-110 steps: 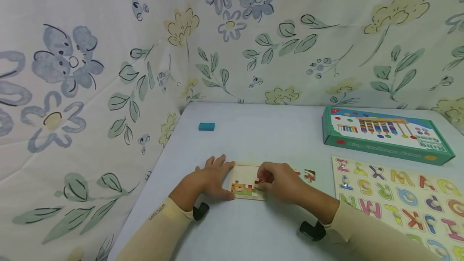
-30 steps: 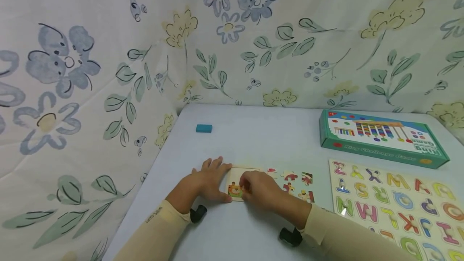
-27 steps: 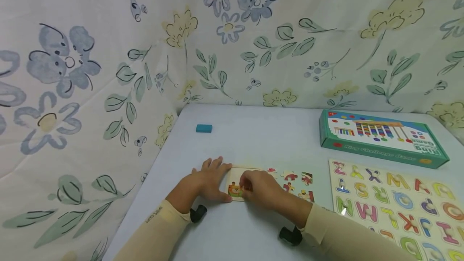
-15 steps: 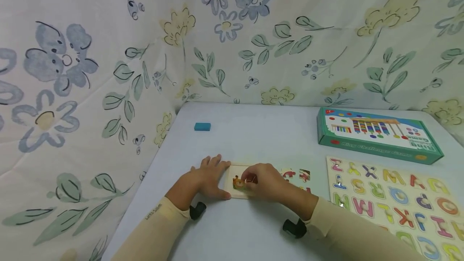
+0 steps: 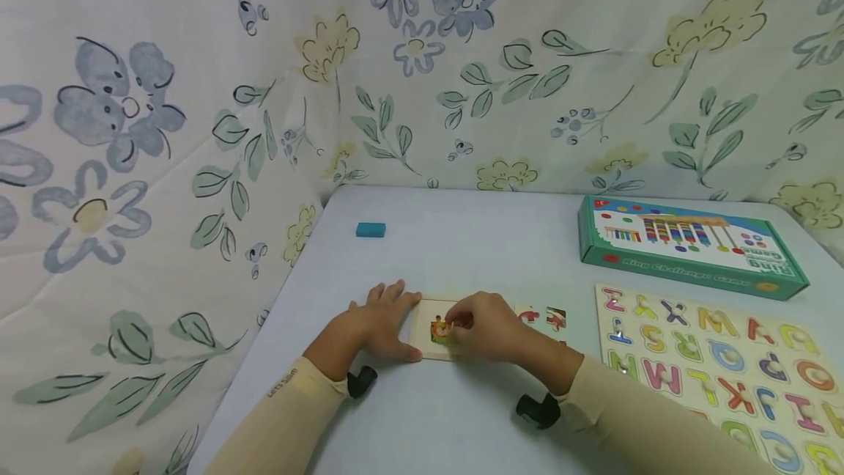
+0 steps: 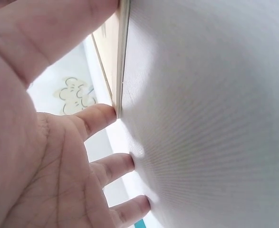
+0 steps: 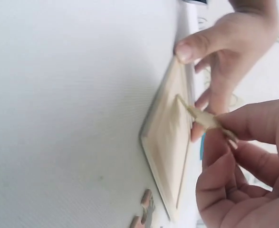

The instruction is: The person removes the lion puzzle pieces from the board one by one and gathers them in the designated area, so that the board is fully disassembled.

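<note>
A shallow wooden puzzle tray (image 5: 423, 308) lies on the white table. My left hand (image 5: 376, 325) is spread at its left edge, with thumb and index finger touching the rim; in the left wrist view its other fingertips (image 6: 141, 202) rest on the table. Over the tray, my right hand (image 5: 491, 328) pinches a jigsaw piece (image 5: 439, 331) printed with an orange animal face. The right wrist view shows this jigsaw piece (image 7: 203, 118) tilted, its lower tip close over the bare tray floor (image 7: 165, 142). My right hand hides the tray's right part in the head view.
Loose jigsaw pieces (image 5: 556, 318) lie right of the tray, partly behind my right hand. Farther right are an alphabet peg board (image 5: 708, 361) and a green Ring Challenge Game box (image 5: 692, 248). A blue block (image 5: 371, 230) sits at the back left, before a floral curtain (image 5: 501, 94).
The animal-face piece, earlier in the tray's near left corner, has been lifted and moved right and away from me in my right hand. My left hand stays at the tray's edge.
</note>
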`<state>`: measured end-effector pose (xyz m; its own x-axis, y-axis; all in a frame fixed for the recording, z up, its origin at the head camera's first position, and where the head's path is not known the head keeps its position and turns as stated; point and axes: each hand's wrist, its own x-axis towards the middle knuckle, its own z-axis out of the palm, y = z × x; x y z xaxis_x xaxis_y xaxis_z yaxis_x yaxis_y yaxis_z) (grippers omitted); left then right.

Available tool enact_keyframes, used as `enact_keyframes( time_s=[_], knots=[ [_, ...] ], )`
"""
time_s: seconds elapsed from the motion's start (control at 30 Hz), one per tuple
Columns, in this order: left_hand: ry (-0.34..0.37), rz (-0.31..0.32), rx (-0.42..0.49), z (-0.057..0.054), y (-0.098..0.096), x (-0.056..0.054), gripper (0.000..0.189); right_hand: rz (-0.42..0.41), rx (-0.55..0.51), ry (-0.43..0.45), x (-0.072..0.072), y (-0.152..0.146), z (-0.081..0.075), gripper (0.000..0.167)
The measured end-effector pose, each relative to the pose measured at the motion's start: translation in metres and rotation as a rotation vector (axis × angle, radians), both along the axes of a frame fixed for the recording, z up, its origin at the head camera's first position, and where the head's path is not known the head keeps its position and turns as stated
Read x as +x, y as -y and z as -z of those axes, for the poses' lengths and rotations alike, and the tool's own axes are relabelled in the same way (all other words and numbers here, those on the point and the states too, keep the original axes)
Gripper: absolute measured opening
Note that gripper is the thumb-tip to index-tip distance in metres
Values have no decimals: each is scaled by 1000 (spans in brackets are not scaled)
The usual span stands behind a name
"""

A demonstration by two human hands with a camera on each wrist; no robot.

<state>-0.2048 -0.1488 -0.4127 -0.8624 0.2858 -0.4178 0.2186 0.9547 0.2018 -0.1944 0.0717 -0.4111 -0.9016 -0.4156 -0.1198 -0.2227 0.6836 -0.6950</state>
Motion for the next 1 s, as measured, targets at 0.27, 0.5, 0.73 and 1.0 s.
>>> enact_keyframes(
  time_s=[0.27,0.5,0.73,1.0],
  knots=[
    [7,-2,3,0,-1,-1,102,69,-79,70,-2,-11,-3,12],
    [-1,-6,6,-1,-1,0,102,114,-34,96,2,-37,-10,9],
    [1,0,16,0,-1,-1,103,82,18,102,22,-78,-6,9],
    [9,-4,34,0,-1,-1,103,19,76,14,46,-96,7,14]
  ],
)
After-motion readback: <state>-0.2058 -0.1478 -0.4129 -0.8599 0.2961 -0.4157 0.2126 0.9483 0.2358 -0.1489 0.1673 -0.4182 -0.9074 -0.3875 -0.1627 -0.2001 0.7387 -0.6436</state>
